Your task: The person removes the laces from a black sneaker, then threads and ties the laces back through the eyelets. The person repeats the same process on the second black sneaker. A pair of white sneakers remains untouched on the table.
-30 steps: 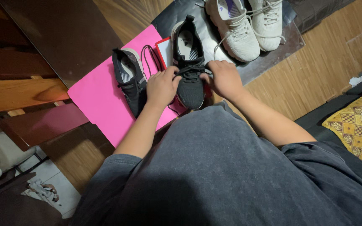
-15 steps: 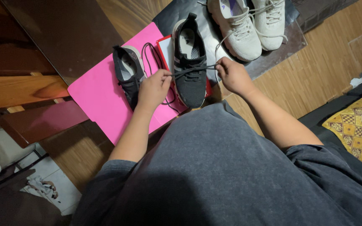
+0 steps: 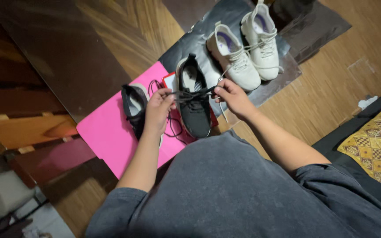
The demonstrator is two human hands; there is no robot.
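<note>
Two hands are working on one black shoe (image 3: 193, 105). The shoe is lying on a pink sheet (image 3: 106, 132) on the floor, just in front of the person, with its toe pointing toward them. The left hand (image 3: 157, 110) is closed, pinching one end of the black lace (image 3: 190, 93). The right hand (image 3: 230, 94) is closed too, pinching the other end. The lace is running tight between them, straight across the top of the shoe.

A second black shoe (image 3: 134, 108) is lying just to the left, partly hidden by the left hand. Its own loose lace is curling on the pink sheet beside it. A flat red thing (image 3: 169, 80) is peeking out from under the first shoe; I cannot tell what it is. Farther away, a pair of white shoes (image 3: 245, 50) is sitting on a dark mat (image 3: 199, 42). A yellow patterned cloth (image 3: 375, 141) is lying at the right edge.

The step in hand looks like pulling the lace snug. To do it well, I think both hands should be pulling with the same strength, so the two ends are coming out even. The pull should be going sideways and a little up, so the shoe is not sliding off the sheet. Holding each end close to the shoe is giving better control. It also helps to be keeping the lace flat, not twisted, where it is crossing the tongue.
</note>
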